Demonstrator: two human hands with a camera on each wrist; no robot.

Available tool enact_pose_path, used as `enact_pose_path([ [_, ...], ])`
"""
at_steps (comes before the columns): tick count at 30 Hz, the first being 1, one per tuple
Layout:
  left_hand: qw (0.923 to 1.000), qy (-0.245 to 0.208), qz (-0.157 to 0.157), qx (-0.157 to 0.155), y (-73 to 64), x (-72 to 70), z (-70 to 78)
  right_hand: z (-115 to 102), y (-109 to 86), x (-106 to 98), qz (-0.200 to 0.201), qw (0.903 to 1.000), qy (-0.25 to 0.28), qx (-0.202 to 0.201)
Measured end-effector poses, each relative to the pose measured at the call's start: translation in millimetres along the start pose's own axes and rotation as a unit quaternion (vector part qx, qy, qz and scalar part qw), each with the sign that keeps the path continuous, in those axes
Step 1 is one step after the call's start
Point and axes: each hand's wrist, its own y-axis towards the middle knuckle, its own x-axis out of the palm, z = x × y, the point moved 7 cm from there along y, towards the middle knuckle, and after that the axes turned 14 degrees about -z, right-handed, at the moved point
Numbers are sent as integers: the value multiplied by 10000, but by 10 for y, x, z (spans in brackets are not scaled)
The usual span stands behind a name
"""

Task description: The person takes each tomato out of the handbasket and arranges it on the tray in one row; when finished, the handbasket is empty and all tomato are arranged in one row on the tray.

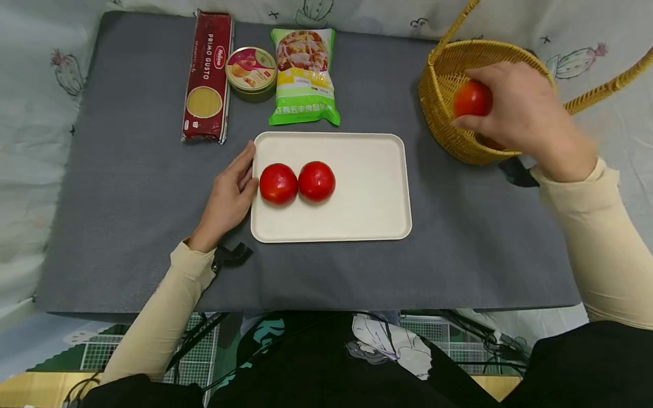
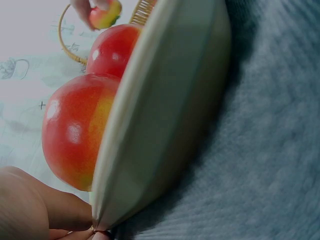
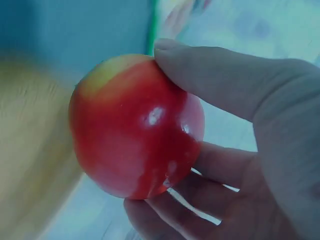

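My right hand (image 1: 530,107) grips a tomato (image 1: 473,98) above the yellow wicker basket (image 1: 433,107). Close up in the right wrist view, thumb and fingers curl round this glossy red tomato (image 3: 135,130), which shows a yellow patch. My left hand (image 1: 229,190) holds the left edge of a white rectangular tray (image 1: 367,192); in the left wrist view the thumb (image 2: 70,210) and fingers meet at its rim. Two more red tomatoes, a left one (image 1: 278,184) and a right one (image 1: 317,181), sit side by side on the tray's left half.
Behind the tray lie a dark red spaghetti pack (image 1: 206,73), a round tin (image 1: 251,73) and a green-and-white food bag (image 1: 306,79). All rest on a grey cloth-covered table (image 1: 127,170). The basket's handle (image 1: 612,85) leans out to the right.
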Motion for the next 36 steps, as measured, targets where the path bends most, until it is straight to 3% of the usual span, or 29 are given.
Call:
enact_pose_path([
  [2,10000,-35,7,17,-2,-4,11,-349,-36,136,1,9994,29,-354],
  [7,10000,1,-9,-48,3,5,27,-1030,49,646,-483,9938,12,-1002],
  [13,9998,-186,34,-11,7,6,43,-1453,254,1121,-972,9879,-121,-1200],
  [18,9995,-321,28,24,11,9,36,-1557,342,1250,-941,9878,-209,-1225],
  [28,9996,-278,24,-13,12,1,34,-1575,383,1298,-956,9875,-401,-1187],
  [33,9997,-264,17,3,10,3,34,-1537,306,1229,-880,9889,-217,-1175],
  [36,9997,-230,13,-21,12,6,28,-1439,223,1084,-818,9903,1,-1122],
])
